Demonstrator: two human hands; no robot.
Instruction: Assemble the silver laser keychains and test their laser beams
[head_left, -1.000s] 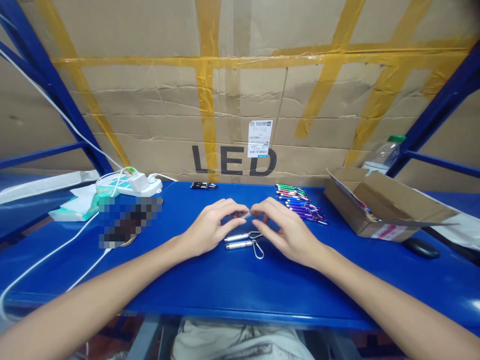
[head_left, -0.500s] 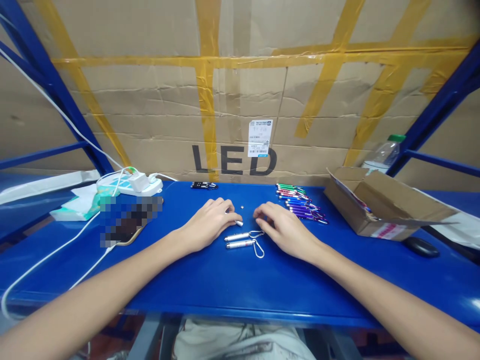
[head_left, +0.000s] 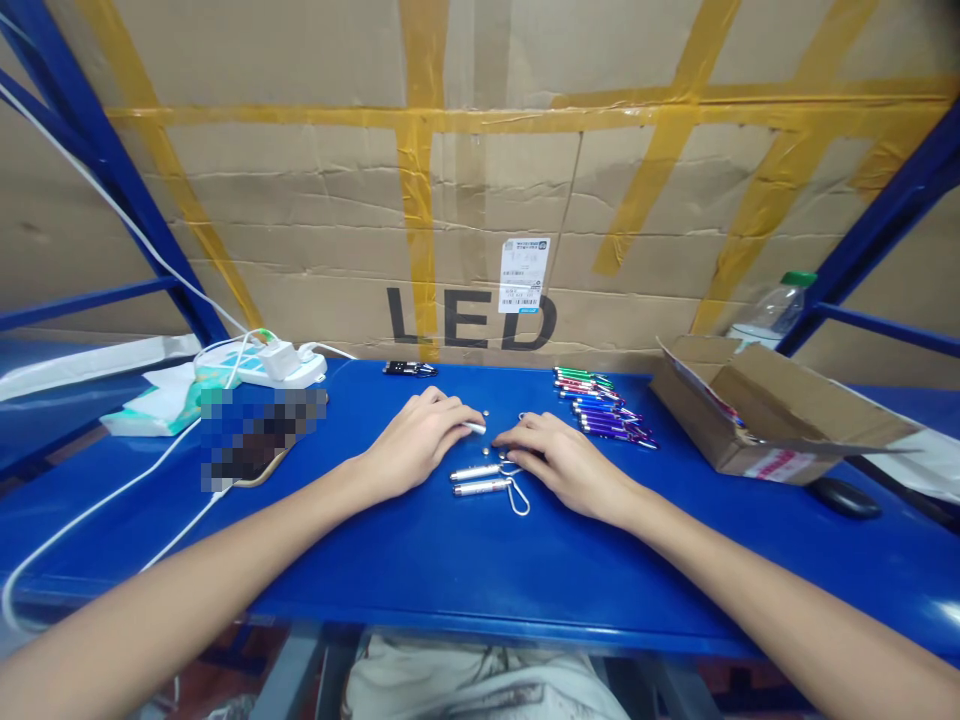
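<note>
My left hand is closed on a short silver tube, which pokes out past the thumb and forefinger. Opposite it, my right hand has its fingers drawn together low over the table; a small shiny piece shows at the fingertips, its kind unclear. Behind that hand peeks a bit of a metal loop. Small round silver pieces like button cells lie between the hands, one farther back and one nearer. Just in front are two silver penlights with carabiner clips.
Coloured penlights lie in a row at right, beside an open cardboard box and a black mouse. Black penlights rest at the back. Left stand a phone, a power strip and cables. A large carton forms the back.
The tube in my left hand has tilted to nearly level and shifted slightly back. My right hand has moved a little left. A second small round piece now shows on the table.
</note>
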